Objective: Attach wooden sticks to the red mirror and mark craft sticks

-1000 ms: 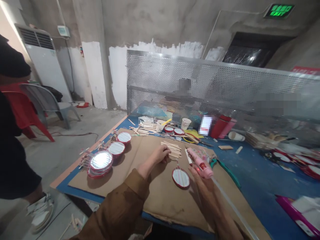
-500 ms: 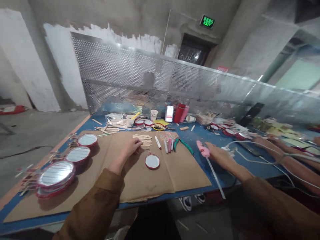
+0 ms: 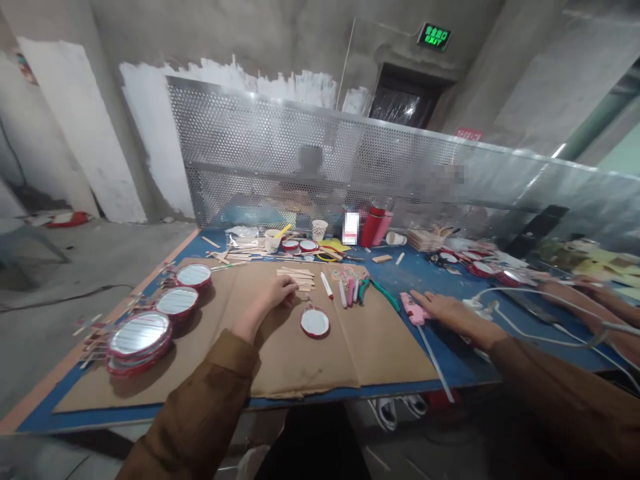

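Note:
My left hand (image 3: 278, 295) rests on the brown cardboard (image 3: 280, 360), fingers bent and pressed together beside a pile of thin wooden sticks (image 3: 302, 275); whatever it holds is hidden. Just right of it lies a small round disc (image 3: 315, 323) with a red rim and a pale, shiny face. My right hand (image 3: 440, 311) is over the blue table, its fingers stretched out and touching or close to the back of a pink glue gun (image 3: 413, 309). A clear-looking stick trails from the gun over the table's front edge.
Larger red-rimmed discs (image 3: 140, 333) with sticks stand on the left. Markers (image 3: 327, 285) and green-handled pliers (image 3: 384, 293) lie right of the sticks. Cups (image 3: 319, 230), red bottles (image 3: 371, 227) and a metal mesh screen line the back. White cables and another person's arms are at right.
The view has shifted left, so the table's things appear further right. My right hand has flattened, its fingers now stretched out by the glue gun. My left hand has barely moved.

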The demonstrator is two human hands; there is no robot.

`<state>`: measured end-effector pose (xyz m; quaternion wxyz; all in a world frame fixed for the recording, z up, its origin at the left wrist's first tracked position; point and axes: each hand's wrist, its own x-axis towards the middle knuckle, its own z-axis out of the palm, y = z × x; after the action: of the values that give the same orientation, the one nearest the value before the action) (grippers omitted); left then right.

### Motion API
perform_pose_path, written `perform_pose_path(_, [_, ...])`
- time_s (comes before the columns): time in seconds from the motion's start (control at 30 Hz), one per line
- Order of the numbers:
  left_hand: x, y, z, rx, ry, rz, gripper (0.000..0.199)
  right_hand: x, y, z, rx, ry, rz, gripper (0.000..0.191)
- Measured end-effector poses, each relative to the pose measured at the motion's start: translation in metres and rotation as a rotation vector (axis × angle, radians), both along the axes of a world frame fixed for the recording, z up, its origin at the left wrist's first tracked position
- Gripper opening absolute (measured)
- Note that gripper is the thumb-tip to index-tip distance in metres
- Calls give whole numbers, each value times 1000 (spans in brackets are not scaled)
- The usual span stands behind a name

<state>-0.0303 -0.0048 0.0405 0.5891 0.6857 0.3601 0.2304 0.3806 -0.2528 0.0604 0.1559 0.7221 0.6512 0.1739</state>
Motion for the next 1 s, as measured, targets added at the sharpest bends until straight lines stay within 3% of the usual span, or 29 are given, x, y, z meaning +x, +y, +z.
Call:
perform_pose_path(0.1, [2, -3, 0, -27, -28, -10, 22, -1, 5, 13, -158, -33, -77, 80])
perform_pose_path(0.2, [4, -4, -2, -26, -65, -13, 22, -23, 16, 28, -86, -24, -124, 48])
perform_pose_path(0.23, [4, -4, -3, -22, -72, -13, 22, -38, 21, 32, -48, 2, -104, 35])
perform_pose_path(0.33, [4, -5, -3, -22, -85, -20, 21, -99, 41, 38, 20, 142, 66, 20])
perform_pose_path(0.43, [3, -6, -1, -38, -83, -15, 19, -168, 62, 36, 58, 271, 228, 16])
perform_pose_path(0.57, [2, -7, 3, -14, -42, -14, 19, -228, 90, 28, 152, 435, 226, 23])
perform_pose_path(0.8, [2, 1, -1, 57, -39, -21, 22, -253, 132, -4, 373, 899, 83, 34])
perform_pose_path(0.9, [2, 5, -3, 51, -32, -15, 22, -255, 125, -8, 297, 983, 68, 37])
perform_pose_path(1.0, [2, 6, -5, 47, -21, -22, 20, -256, 106, -9, 202, 919, 130, 48])
